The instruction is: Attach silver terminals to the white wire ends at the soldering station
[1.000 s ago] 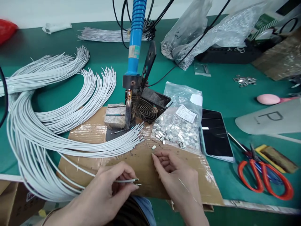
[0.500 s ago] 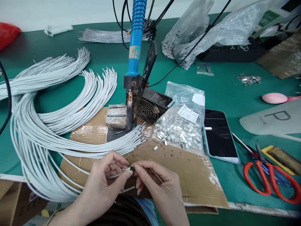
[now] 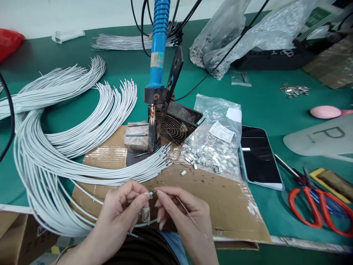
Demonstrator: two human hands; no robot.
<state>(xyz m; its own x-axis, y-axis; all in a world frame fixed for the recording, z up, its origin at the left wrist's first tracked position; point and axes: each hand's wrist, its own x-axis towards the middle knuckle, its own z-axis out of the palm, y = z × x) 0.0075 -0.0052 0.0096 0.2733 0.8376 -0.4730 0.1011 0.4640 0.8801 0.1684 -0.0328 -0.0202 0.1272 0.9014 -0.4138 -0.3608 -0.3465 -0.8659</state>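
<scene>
Smooth, matt white plastic coats the wires point(image 3: 82, 173) at lower left. The cardboard point(image 3: 228, 209) beneath them is rough brown paper with glossy tape point(image 3: 249, 200), the bag point(image 3: 217, 106) at centre is thin shiny plastic over dull metal clips point(image 3: 209, 154), and the phone point(image 3: 259, 154) at right shows a glossy black screen.

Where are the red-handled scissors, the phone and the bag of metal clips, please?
Red-handled scissors point(image 3: 313, 206), head view, red handle.
Phone point(image 3: 260, 158), head view, black screen.
Bag of metal clips point(image 3: 212, 154), head view, clip-filled middle.
</scene>
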